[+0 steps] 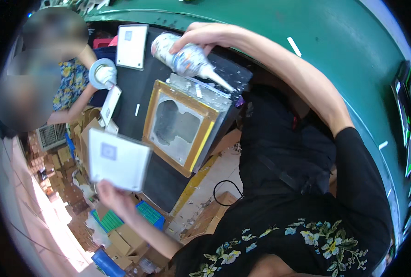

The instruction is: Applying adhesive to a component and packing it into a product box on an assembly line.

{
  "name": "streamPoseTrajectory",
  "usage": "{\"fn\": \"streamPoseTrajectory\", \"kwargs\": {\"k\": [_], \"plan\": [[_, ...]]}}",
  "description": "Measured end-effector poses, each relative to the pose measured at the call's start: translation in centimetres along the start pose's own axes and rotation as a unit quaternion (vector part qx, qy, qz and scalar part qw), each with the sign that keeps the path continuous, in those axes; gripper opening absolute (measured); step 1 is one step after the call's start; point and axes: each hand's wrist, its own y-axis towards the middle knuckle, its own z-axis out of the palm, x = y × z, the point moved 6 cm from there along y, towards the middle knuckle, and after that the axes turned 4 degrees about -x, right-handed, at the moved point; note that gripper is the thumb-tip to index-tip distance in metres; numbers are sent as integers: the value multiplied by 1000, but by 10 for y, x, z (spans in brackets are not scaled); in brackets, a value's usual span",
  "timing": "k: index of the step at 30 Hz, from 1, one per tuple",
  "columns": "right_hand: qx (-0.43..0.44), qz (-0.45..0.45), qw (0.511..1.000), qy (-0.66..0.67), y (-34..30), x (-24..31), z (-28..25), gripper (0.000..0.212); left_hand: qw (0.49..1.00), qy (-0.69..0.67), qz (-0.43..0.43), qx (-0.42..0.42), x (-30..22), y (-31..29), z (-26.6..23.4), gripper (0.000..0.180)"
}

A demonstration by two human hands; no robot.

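Presently, left hand (113, 195) pinches a panel (121, 164); right hand (197, 38) grips a bottle (184, 59). We judge work midway: second panel (132, 48) laid, this one not.

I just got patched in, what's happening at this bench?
The person's left hand holds up a white panel by its lower edge. The right hand grips a bottle, tilted with its nozzle pointing down toward the end of the black table; whether the tip touches anything is unclear. Between the hands, a brown frame sits on the table. Another white panel lies near its far edge, and a co-worker sits at the left.
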Motion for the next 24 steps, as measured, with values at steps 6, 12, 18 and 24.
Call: {"fn": "streamPoseTrajectory", "kwargs": {"k": [6,12,18,24], "plan": [[110,-155,930,315,-71,109,-33,61,970,-146,-176,83,66,-62,122,16],[84,-393,875,271,-125,136,11,60,957,-81,-244,134,74,-66,151,20],[10,-249,942,225,-84,89,84,74,952,-74,-255,156,85,-61,131,16],[91,-204,954,201,-64,57,171,68,949,-123,-246,156,104,-67,104,6]]}}
